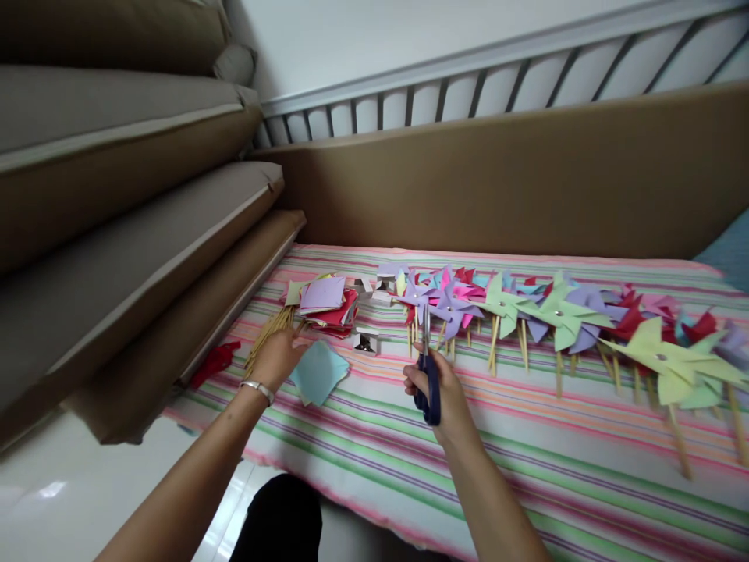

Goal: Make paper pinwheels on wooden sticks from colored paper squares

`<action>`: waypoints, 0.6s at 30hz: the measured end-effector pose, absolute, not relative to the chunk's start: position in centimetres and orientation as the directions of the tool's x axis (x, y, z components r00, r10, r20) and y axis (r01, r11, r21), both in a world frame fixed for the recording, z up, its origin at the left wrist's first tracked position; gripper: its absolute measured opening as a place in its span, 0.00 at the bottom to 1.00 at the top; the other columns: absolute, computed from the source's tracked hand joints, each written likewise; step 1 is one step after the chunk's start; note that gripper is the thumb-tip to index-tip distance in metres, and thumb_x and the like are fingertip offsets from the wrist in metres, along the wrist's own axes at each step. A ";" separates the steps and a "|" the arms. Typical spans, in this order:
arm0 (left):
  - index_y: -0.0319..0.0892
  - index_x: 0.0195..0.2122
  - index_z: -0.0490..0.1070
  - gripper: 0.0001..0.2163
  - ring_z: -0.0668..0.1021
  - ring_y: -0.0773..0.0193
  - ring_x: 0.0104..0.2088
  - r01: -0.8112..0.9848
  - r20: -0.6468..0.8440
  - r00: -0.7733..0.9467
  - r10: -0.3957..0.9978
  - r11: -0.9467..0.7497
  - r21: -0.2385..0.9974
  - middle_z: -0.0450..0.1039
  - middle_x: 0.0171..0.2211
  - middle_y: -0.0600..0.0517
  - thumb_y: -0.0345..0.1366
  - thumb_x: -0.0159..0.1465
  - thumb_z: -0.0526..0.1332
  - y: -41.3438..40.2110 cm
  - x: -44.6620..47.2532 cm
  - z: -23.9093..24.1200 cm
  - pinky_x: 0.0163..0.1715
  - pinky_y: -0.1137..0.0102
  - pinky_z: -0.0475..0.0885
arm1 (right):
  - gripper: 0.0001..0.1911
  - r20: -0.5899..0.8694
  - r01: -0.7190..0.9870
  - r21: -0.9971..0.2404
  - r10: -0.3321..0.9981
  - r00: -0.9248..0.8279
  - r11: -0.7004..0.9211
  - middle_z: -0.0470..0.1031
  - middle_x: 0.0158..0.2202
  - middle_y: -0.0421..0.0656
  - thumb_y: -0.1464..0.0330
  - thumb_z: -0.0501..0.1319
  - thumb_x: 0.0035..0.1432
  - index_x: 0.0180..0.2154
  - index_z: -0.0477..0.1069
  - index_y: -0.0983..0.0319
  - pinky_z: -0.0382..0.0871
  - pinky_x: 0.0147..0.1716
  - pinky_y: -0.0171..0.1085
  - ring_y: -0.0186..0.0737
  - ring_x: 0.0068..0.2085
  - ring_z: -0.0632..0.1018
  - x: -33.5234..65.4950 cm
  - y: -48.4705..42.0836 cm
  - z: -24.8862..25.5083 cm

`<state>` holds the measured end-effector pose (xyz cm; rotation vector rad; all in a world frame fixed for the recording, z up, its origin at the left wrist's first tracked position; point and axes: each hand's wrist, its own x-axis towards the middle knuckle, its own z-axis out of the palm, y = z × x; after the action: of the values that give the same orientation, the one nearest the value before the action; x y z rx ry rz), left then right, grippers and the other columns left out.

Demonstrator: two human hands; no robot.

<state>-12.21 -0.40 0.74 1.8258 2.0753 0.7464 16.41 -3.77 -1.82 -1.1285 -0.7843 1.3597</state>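
Right hand holds blue-handled scissors | left hand at wooden sticks, grip hard to tell | keep blades off pinwheels

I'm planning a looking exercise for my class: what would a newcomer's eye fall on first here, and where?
Probably the pinwheels, crowded in bright colours along the right side of the striped cloth. Next might come the dark blue scissors in the right hand, near the middle. Further left, the left hand is at the sticks, beside a stack of coloured paper.
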 end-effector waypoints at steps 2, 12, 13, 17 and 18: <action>0.42 0.33 0.74 0.09 0.74 0.51 0.39 0.905 0.265 -0.073 0.961 -0.048 0.424 0.75 0.33 0.43 0.40 0.54 0.61 0.9 -11.5 1.8 0.40 0.64 0.64 | 0.30 -0.177 -0.336 -0.932 0.979 0.106 -0.132 0.69 0.24 0.34 0.66 0.69 0.40 0.47 0.66 0.61 0.67 0.22 0.35 0.32 0.21 0.71 16.4 -3.8 -1.8; 0.40 0.44 0.73 0.23 0.68 0.48 0.53 0.834 0.283 0.181 0.942 -0.299 0.464 0.69 0.51 0.41 0.38 0.45 0.68 9.2 -11.4 2.5 0.55 0.60 0.58 | 0.27 -0.173 -0.369 -0.919 0.983 0.068 -0.137 0.68 0.23 0.33 0.67 0.68 0.42 0.46 0.65 0.60 0.65 0.22 0.33 0.31 0.21 0.70 15.8 -4.1 -1.6; 0.40 0.44 0.73 0.24 0.68 0.47 0.53 0.828 0.271 0.190 0.944 -0.302 0.473 0.69 0.51 0.41 0.38 0.44 0.69 9.5 -11.4 2.5 0.55 0.60 0.58 | 0.27 -0.176 -0.372 -0.917 0.983 0.058 -0.143 0.67 0.22 0.33 0.67 0.68 0.42 0.46 0.65 0.60 0.65 0.22 0.33 0.31 0.21 0.70 15.7 -4.1 -1.6; 0.40 0.44 0.72 0.25 0.69 0.48 0.52 0.811 0.240 0.173 0.955 -0.277 0.515 0.70 0.50 0.42 0.42 0.45 0.68 10.3 -10.6 2.1 0.54 0.61 0.58 | 0.28 -0.191 -0.377 -0.912 0.981 0.041 -0.162 0.67 0.22 0.33 0.66 0.69 0.41 0.46 0.65 0.61 0.65 0.22 0.33 0.31 0.21 0.70 15.5 -4.1 -1.4; 0.40 0.44 0.73 0.24 0.69 0.49 0.51 0.807 0.235 0.159 0.959 -0.263 0.529 0.71 0.49 0.42 0.42 0.46 0.67 10.4 -10.4 2.0 0.53 0.61 0.59 | 0.28 -0.192 -0.378 -0.912 0.981 0.041 -0.163 0.67 0.23 0.33 0.66 0.69 0.41 0.46 0.65 0.61 0.65 0.22 0.33 0.31 0.21 0.70 15.4 -4.1 -1.4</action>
<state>-10.40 10.44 2.03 2.1587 1.7038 0.7756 15.40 -4.13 -1.42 -1.0812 -0.7762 1.4382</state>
